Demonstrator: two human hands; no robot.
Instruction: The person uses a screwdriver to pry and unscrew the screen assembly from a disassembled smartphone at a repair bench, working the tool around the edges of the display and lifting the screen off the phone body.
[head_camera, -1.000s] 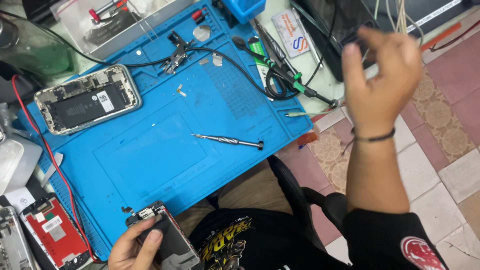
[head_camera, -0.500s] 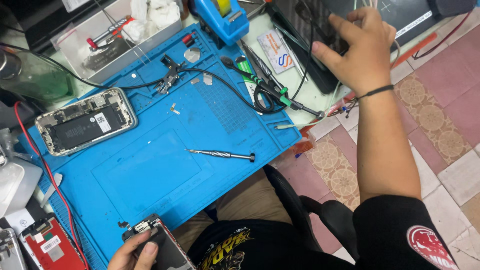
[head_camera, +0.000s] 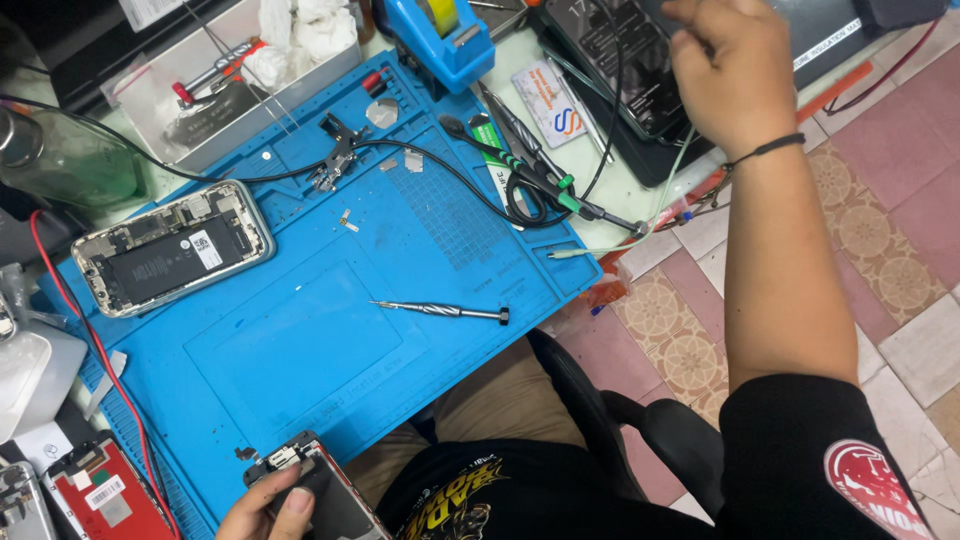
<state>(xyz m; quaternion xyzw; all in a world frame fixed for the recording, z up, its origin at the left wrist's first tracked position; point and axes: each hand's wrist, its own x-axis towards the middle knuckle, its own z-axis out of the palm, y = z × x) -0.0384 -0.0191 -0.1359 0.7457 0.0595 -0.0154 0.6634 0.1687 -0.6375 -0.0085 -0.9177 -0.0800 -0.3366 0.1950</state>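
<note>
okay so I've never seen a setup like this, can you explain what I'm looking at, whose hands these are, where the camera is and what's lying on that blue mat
This is one view from a camera worn on a person's head, looking down at a phone repair bench. The left hand holds a phone screen assembly at the near edge of the blue work mat. The right hand is raised over a dark tablet, holding nothing visible. On the mat lie an opened phone showing its battery, a small screwdriver and a black cable.
</note>
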